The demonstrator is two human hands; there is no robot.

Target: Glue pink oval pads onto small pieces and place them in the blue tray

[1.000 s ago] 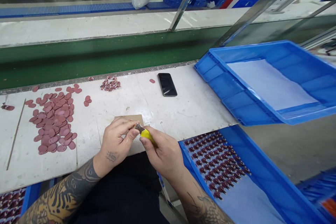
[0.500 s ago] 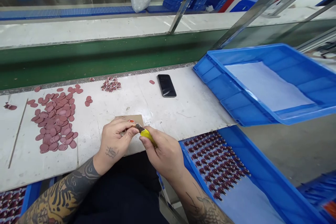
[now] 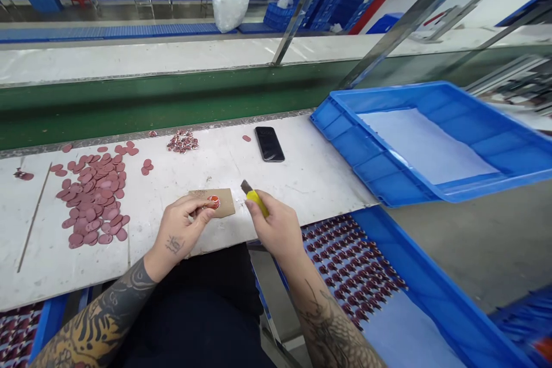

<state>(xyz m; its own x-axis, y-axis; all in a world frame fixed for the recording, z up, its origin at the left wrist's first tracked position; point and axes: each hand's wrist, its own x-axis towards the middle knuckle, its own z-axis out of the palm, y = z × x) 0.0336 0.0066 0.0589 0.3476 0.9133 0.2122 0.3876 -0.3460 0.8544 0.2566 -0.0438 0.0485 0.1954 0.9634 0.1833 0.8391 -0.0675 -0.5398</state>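
Yellow plastic utility knife (image 3: 257, 201) is gripped snugly by the curled fingers of the right hand (image 3: 276, 230), just beside a scrap of brown cardboard (image 3: 219, 202), where a glossy orange-red disc (image 3: 213, 202) is pinched down by the left hand (image 3: 181, 230).

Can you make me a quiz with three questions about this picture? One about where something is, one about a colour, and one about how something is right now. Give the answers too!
1. Where is the black phone?
A) On the white table
B) In the blue tray
C) In a hand

2. What colour is the utility knife's handle?
A) Green
B) Yellow
C) Red

3. Is the blade in the right hand touching the cardboard piece?
A) Yes
B) No

Answers:
1. A, it lies flat on the tabletop.
2. B, yellow shows at the fingers.
3. B, a strip of table shows between them.
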